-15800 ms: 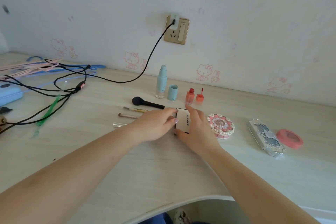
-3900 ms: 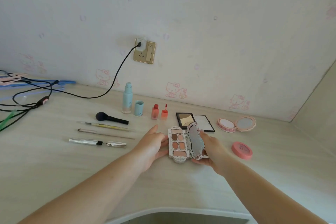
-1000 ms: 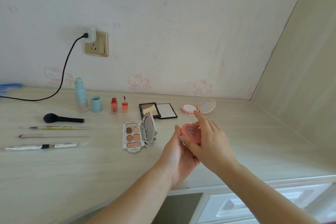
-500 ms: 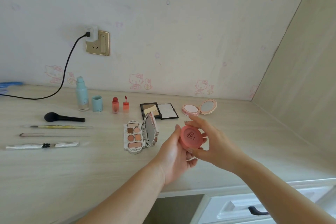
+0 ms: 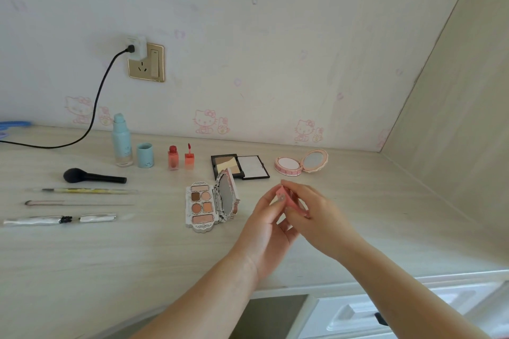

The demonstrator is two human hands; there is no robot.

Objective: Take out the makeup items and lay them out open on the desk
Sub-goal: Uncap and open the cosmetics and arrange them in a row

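In the head view, the fingers of both hands pinch a small pink compact (image 5: 287, 198) held above the desk (image 5: 385, 215), just right of the open eyeshadow palette (image 5: 202, 208). The left hand (image 5: 268, 231) grips it from below and from the left, thumb tip against its near edge; the right hand (image 5: 316, 217) closes over it from the right, hiding most of it. Whether the compact is open or shut cannot be told.

Laid out on the desk behind the hands are a black-framed powder palette (image 5: 239, 166), open flat, and a round pink compact with mirror (image 5: 301, 163), also open. To the left stand two small red lip tint pieces (image 5: 181, 157), a pale blue bottle (image 5: 121, 140) and its blue cap (image 5: 145, 155) beside it. Further left lie a black brush (image 5: 93, 177), two thin brushes (image 5: 82, 197) and a silver tube (image 5: 59, 219). A black cable (image 5: 95, 107) runs to the wall socket (image 5: 146, 62).
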